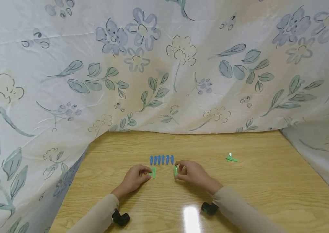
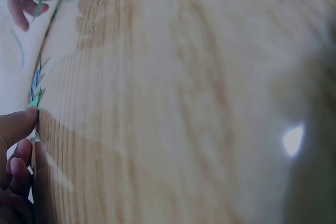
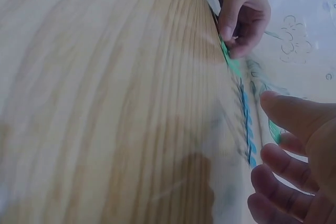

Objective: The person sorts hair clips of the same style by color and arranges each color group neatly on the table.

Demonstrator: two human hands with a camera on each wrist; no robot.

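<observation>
My left hand [image 1: 135,177] pinches at one of two green snap hair clips [image 1: 154,172] lying side by side on the wooden table. In the left wrist view, its thumb and fingertips are right at the green clips [image 2: 38,99]. Between thumb and fingertips, my right hand [image 1: 193,173] holds another green hair clip [image 1: 175,171] upright; the right wrist view shows this clip [image 3: 274,131] partly hidden by the thumb. Just beyond both hands, several blue hair clips [image 1: 163,160] stand in an even row, points toward me.
A small loose group of green hair clips [image 1: 232,159] lies farther right on the wooden table [image 1: 263,187]. Floral cloth [image 1: 164,97] hangs along the table's back edge and both sides. A bright light reflection [image 1: 191,218] shows near the front.
</observation>
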